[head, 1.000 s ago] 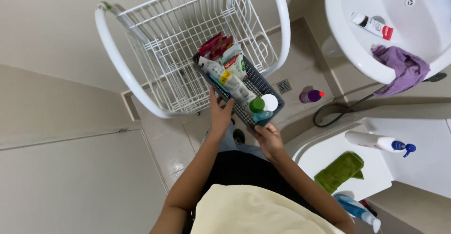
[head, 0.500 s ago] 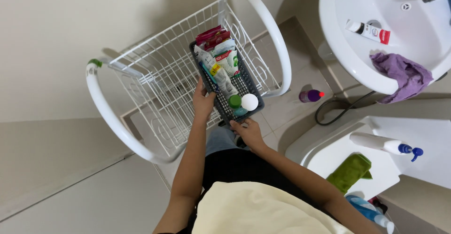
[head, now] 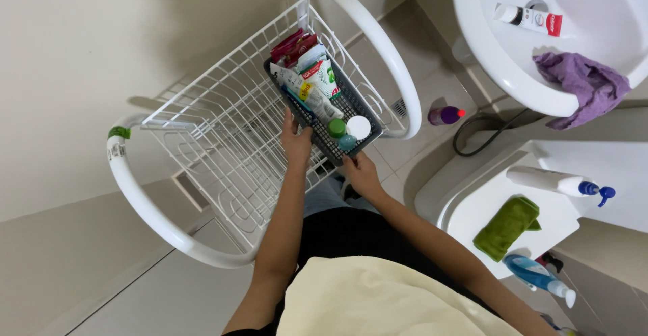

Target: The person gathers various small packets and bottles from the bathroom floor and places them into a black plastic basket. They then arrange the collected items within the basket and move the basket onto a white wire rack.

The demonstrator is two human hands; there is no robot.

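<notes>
Both my hands hold a small dark plastic basket [head: 364, 110] over a white wire rack [head: 223, 147] with thick white tube sides. My left hand [head: 295, 140] grips the basket's near left edge. At its near right corner is my right hand [head: 360, 173]. Inside the basket lie red packets [head: 291, 44], tubes [head: 312, 96] and small bottles with a green cap [head: 337, 127] and a white cap [head: 358, 127]. The basket sits at the rack's right end, next to the curved tube [head: 378, 46].
A white sink [head: 513, 46] at upper right holds a tube [head: 526, 19] and a purple cloth [head: 584, 83]. Below it are a purple bottle [head: 445, 115] on the floor, a hose, and a toilet tank [head: 486, 214] with a green cloth [head: 507, 227] and spray bottles [head: 560, 184].
The view has swung, so the rack now lies more to the left and lower. My hands keep their hold on the basket, which has moved further onto the rack's shelf.
</notes>
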